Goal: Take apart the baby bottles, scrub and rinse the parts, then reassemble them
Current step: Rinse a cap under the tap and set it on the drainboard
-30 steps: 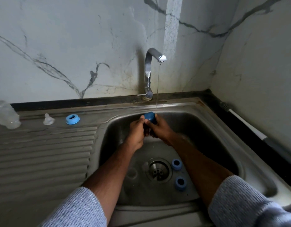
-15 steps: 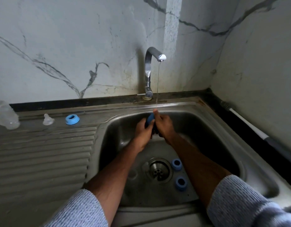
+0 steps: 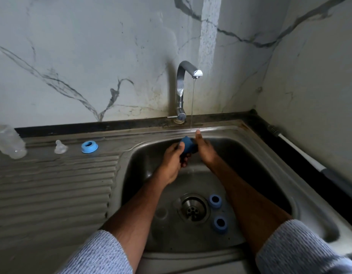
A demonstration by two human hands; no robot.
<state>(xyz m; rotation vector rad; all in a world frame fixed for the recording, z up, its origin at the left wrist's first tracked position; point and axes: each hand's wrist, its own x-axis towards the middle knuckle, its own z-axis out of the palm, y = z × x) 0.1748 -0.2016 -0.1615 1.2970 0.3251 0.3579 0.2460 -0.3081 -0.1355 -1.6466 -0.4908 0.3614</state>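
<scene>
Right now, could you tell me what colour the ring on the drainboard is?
Light blue: the ring, clearest in the head view.

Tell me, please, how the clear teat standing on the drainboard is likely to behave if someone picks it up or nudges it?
The clear teat looks like thin translucent silicone, so it would probably squash and flex under a pinch. It seems small and light, so a nudge would likely slide it. Standing upright on its wide base, it may resist tipping, though the ribbed drainboard could unsettle it.

No legible text or labels.
</scene>
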